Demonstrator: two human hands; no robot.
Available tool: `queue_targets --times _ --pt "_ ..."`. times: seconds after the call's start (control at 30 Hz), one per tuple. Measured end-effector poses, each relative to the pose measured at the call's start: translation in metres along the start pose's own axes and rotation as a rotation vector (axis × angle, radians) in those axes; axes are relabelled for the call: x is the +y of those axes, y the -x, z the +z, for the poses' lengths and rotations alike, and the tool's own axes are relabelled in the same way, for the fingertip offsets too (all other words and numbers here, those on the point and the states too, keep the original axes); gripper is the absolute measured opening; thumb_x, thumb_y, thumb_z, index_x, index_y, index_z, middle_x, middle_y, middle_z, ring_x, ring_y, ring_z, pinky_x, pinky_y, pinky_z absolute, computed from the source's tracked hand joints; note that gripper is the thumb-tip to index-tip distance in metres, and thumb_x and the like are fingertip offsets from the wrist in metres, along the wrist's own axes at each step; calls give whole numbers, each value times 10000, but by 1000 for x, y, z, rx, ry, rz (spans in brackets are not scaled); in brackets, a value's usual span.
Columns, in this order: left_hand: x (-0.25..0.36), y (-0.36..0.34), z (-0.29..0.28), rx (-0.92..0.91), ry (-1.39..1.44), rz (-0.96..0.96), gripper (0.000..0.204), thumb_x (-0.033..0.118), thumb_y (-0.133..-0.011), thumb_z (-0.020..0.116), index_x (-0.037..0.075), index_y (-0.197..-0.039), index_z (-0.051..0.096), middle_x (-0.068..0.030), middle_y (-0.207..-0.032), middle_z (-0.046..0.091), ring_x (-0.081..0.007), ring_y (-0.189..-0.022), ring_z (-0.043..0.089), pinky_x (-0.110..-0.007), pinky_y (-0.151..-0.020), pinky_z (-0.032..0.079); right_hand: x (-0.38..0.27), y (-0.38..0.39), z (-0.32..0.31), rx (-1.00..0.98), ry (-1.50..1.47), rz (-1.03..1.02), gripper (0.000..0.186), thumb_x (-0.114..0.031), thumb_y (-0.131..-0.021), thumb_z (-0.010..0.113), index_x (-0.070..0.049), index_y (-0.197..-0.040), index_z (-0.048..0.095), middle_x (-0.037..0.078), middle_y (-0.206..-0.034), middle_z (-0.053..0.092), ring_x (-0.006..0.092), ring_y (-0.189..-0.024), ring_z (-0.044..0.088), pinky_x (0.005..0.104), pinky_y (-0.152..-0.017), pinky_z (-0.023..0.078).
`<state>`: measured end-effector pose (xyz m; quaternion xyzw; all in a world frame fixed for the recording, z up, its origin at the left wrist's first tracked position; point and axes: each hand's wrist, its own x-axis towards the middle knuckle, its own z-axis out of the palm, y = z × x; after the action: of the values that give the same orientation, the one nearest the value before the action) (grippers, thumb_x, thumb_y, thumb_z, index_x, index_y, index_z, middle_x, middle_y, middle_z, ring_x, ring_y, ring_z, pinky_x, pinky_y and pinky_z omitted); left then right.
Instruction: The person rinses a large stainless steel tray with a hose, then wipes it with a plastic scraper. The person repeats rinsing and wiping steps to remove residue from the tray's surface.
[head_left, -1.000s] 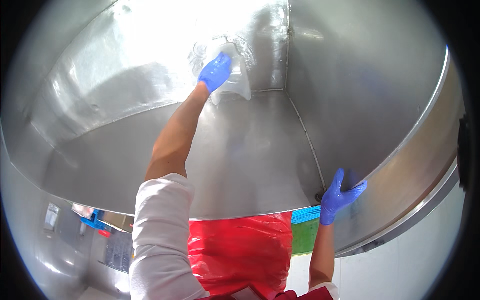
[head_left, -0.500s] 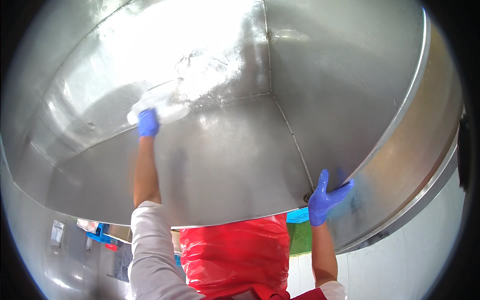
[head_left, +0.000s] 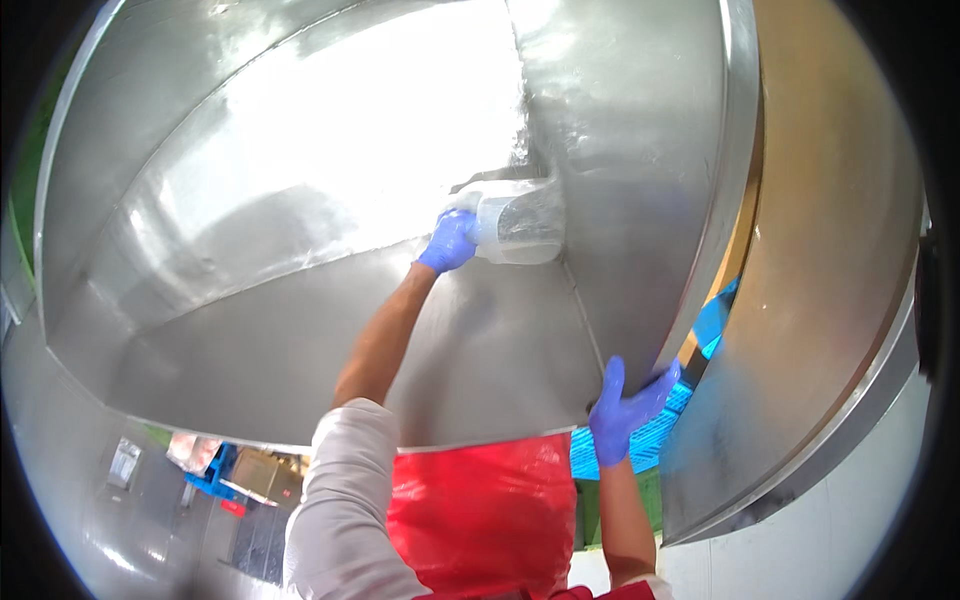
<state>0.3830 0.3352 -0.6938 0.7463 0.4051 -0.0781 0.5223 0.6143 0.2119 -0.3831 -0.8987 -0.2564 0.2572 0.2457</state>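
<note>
Inside a large shiny steel tub, my blue-gloved left hand is closed around a clear plastic scoop. The scoop lies against the inner corner where the tub's floor and walls meet; its handle is hidden by my fingers. My right hand, also in a blue glove, is at the tub's near right corner. Its thumb points up and its fingers stretch out along the rim, spread apart, with the palm against or very close to the corner.
A curved steel wall stands to the right of the tub. Blue plastic crates show below the gap between them. A red plastic apron covers my front. Cardboard and blue crates sit at the lower left.
My left hand has swept the scoop rightward to the corner. The tub's right side has shifted left, away from the curved wall, widening a gap; my right hand moved left with it.
</note>
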Motion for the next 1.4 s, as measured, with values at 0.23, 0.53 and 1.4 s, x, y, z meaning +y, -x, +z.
queue_targets --times 0.23,0.53,1.4 --pt "181 98 -124 -28 169 265 302 72 -756 680 60 -1056 654 -138 -1079 647 -315 -1029 590 -404 -945 453 5 -23 -28 -231 -665 260 515 -220 -923 564 23 -1346 400 145 -1282 499 215 -1158 498 340 -1000 386" --pt "380 186 -196 -60 -61 271 366 271 -735 699 79 -1022 578 -95 -861 556 -289 -815 580 -403 -732 485 -17 -91 -122 -545 -976 610 440 -269 -975 483 39 -1289 494 59 -1066 617 115 -944 577 220 -817 454" --pt "-120 301 -217 212 -448 -482 309 160 -674 666 -7 -933 640 -237 -921 635 -433 -908 594 -472 -794 477 -10 -96 2 33 -436 312 389 -257 -999 415 66 -1130 588 37 -984 575 107 -912 507 269 -845 413"
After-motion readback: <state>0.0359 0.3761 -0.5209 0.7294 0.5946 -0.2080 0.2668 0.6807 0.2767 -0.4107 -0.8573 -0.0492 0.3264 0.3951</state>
